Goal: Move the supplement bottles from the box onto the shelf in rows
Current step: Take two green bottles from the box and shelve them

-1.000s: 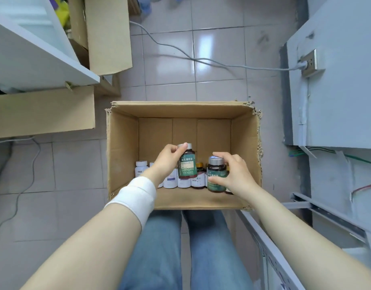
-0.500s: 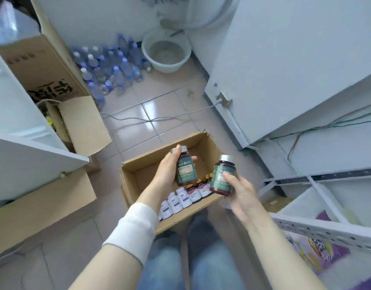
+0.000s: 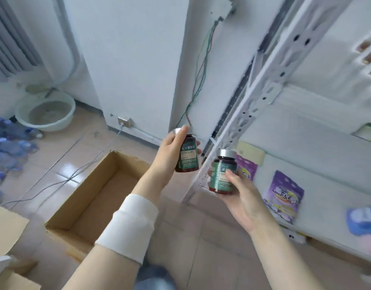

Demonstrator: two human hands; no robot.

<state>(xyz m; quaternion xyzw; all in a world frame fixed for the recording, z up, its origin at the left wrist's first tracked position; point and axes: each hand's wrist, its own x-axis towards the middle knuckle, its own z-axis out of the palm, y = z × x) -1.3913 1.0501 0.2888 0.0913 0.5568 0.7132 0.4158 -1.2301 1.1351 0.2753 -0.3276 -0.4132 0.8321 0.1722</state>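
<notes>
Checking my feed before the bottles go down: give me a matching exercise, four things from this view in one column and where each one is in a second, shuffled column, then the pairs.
Things
1. higher bottle
2. lower bottle
3. cardboard box
4. purple packets

Places
A. on the shelf
B. held in the right hand
C. open on the floor
D. held in the left hand

Pairs: 1-D, 2-B, 3-C, 4-A.
</notes>
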